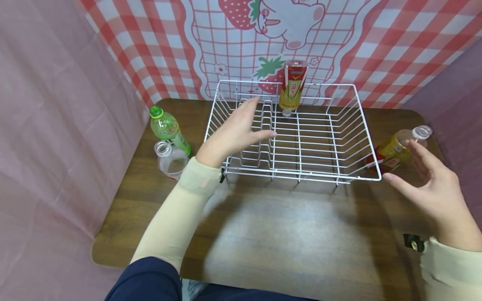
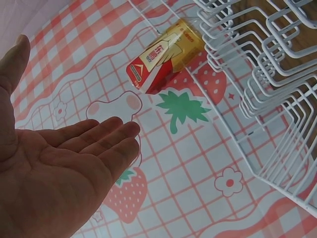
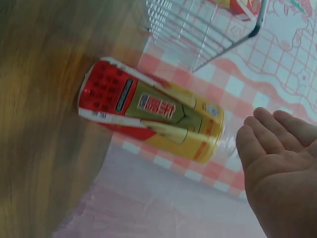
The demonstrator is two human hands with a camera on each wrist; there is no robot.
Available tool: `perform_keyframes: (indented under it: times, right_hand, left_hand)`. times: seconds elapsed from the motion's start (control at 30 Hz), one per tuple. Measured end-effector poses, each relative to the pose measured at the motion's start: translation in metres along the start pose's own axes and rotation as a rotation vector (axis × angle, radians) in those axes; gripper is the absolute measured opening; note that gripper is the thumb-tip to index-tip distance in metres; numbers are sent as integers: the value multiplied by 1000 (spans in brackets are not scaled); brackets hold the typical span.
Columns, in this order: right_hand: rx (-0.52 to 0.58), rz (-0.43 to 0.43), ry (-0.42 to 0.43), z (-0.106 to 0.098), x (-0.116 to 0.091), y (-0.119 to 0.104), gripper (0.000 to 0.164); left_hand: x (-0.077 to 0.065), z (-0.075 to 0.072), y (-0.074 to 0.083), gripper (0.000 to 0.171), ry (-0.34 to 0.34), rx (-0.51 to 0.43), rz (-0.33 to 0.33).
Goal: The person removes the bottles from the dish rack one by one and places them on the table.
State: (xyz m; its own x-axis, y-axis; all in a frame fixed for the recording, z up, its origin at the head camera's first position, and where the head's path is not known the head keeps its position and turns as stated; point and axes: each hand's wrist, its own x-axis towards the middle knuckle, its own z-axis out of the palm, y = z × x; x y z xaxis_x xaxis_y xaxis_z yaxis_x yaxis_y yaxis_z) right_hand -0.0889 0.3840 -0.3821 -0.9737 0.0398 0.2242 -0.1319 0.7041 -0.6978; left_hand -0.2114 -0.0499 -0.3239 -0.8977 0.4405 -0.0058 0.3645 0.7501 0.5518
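Observation:
My left hand (image 1: pixel 237 131) hovers over the left part of a white wire dish rack (image 1: pixel 299 172), fingers extended and holding nothing. At the rack's back, a plastic bottle with a red and yellow label (image 1: pixel 293 85) stands upside down, neck low between the wires. The left wrist view shows that bottle (image 2: pixel 166 57) beyond my straight fingers (image 2: pixel 106 144). At the right, my right hand (image 1: pixel 437 188) is beside a second red and yellow labelled bottle (image 1: pixel 395 148), thumb spread from the fingers. This bottle (image 3: pixel 153 111) stands upright on the table; whether the fingertips touch its neck, I cannot tell.
Left of the rack stand a green bottle with a green cap (image 1: pixel 169 127) and a clear, uncapped bottle (image 1: pixel 172 161). The wooden table (image 1: pixel 286 234) extends in front. A checked strawberry-print cloth (image 1: pixel 233 50) hangs behind, and pink curtains (image 1: pixel 56 104) flank the sides.

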Motion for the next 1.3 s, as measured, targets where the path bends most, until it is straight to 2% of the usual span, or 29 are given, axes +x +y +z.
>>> perform_keyframes:
  times: [0.23, 0.5, 0.67, 1.3]
  right_hand:
    - [-122, -11, -87, 10, 2, -3, 101]
    - [-181, -21, -188, 20, 10, 0, 110]
    - [-215, -16, -207, 24, 13, 2, 114]
    - [-213, -27, -232, 34, 16, 3, 116]
  left_hand:
    - [3, 0, 3, 113, 3, -16, -20]
    - [6, 2, 3, 111, 9, -21, -17]
    - [7, 3, 3, 112, 5, -23, -18]
    - [12, 8, -2, 112, 35, -48, -27]
